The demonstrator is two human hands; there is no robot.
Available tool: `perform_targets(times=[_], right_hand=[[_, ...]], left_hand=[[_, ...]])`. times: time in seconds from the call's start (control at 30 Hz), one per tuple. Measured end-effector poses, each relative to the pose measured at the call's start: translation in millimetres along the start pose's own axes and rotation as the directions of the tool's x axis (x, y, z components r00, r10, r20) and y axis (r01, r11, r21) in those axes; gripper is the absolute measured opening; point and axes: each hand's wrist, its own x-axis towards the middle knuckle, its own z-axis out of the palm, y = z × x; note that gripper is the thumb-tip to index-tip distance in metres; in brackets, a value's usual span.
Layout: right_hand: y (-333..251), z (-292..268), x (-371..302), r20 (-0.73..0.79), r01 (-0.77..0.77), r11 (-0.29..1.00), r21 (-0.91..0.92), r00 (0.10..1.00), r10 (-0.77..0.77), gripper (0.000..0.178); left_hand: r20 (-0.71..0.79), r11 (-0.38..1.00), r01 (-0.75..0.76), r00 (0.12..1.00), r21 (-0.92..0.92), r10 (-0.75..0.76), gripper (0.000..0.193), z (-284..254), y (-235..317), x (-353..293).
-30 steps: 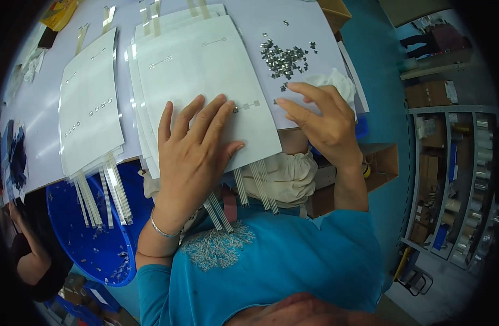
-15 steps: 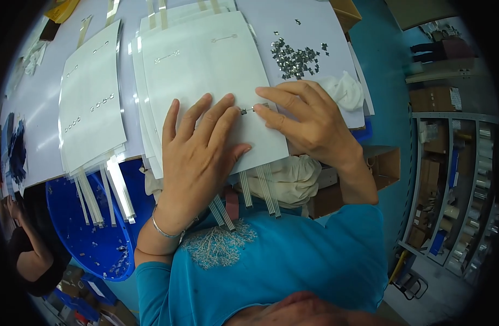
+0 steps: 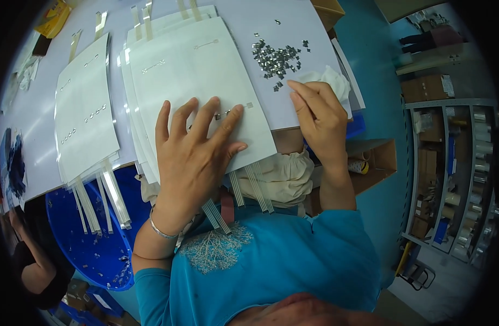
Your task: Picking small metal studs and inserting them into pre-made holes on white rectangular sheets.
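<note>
My left hand lies with fingers spread on a stack of white sheets, holding it down. Small metallic pieces sit in a row by its index fingertip, beside a small grey square on the top sheet. Flat striped ribbon tails hang from the stack over the table's near edge. Over the table to the right of the stack is my right hand, its thumb and index fingertips slightly parted with nothing visible between them. Just beyond those fingertips lies a loose pile of small shiny metal pieces.
Another white sheet stack with ribbon tails lies left. A blue tub with scraps stands below the table edge. White cloth rests right of the pile; a cardboard box stands lower right. Another person's arm shows far left.
My right hand has left the sheet and moved right, toward the metal pile. My left hand stays on the stack. The whole view has shifted slightly.
</note>
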Motion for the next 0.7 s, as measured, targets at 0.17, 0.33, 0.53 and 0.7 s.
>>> perform_targets(times=[0.17,0.33,0.53,0.7], right_hand=[[-1,1,4,0.05,0.048,0.997,-0.06,0.998,-0.045,0.02],[0,-3,2,0.089,0.019,0.999,-0.046,0.996,-0.015,0.017],[4,-12,-2,0.074,0.044,0.999,-0.023,0.996,-0.043,0.013],[-3,-22,-9,0.0,-0.023,1.0,0.001,1.0,0.023,0.013]], left_hand=[[0.034,0.999,-0.013,0.999,0.032,0.012,0.056,-1,3,2],[-0.046,0.999,0.0,0.999,-0.048,-0.002,0.053,8,5,-1],[-0.003,1.0,0.012,1.0,-0.026,-0.012,0.058,6,4,-1],[-0.016,1.0,0.01,1.0,-0.019,-0.01,0.058,9,4,-3]])
